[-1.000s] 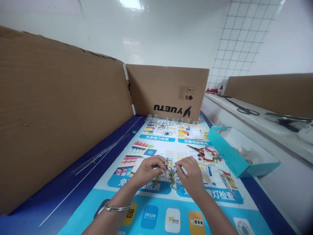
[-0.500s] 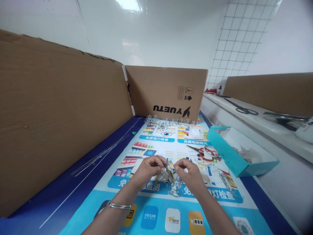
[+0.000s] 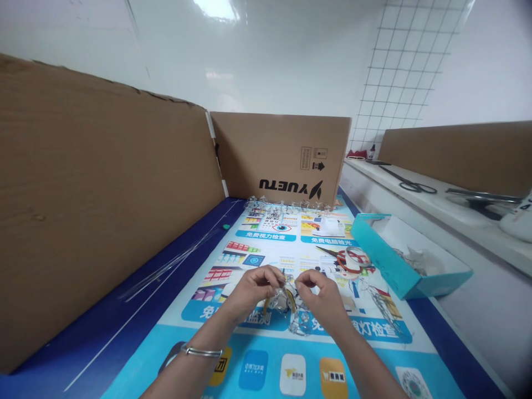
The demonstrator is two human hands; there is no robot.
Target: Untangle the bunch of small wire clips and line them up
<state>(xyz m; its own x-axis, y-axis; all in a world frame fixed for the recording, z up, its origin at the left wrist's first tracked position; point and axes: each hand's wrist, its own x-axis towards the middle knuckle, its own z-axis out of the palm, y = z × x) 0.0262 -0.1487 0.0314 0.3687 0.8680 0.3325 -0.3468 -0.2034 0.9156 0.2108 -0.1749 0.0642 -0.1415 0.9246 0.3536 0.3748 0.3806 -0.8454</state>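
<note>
A tangled piece of thin silvery wire with clear beads (image 3: 281,302) and some yellowish strips hangs between my two hands, low over the printed mat (image 3: 266,252). My left hand (image 3: 251,289) pinches its upper left side with thumb and forefinger. Just to the right, my right hand (image 3: 322,293) has its thumb and forefinger pressed together at the piece's upper edge. What lies between those right fingertips is too fine to make out. The lower loops of the piece dangle toward me, near the right wrist.
Red-handled scissors (image 3: 343,258) and a roll of clear tape (image 3: 358,256) lie beyond my right hand. A teal box (image 3: 436,284) holds small wiry pieces. Loose wires (image 3: 384,310) lie on the right, with long strands (image 3: 174,263) on the left. Cardboard (image 3: 282,149) walls the back and left.
Both hands keep almost the same place and grip. The beaded wire piece has shifted and turned slightly between them. The whole view has moved a touch.
</note>
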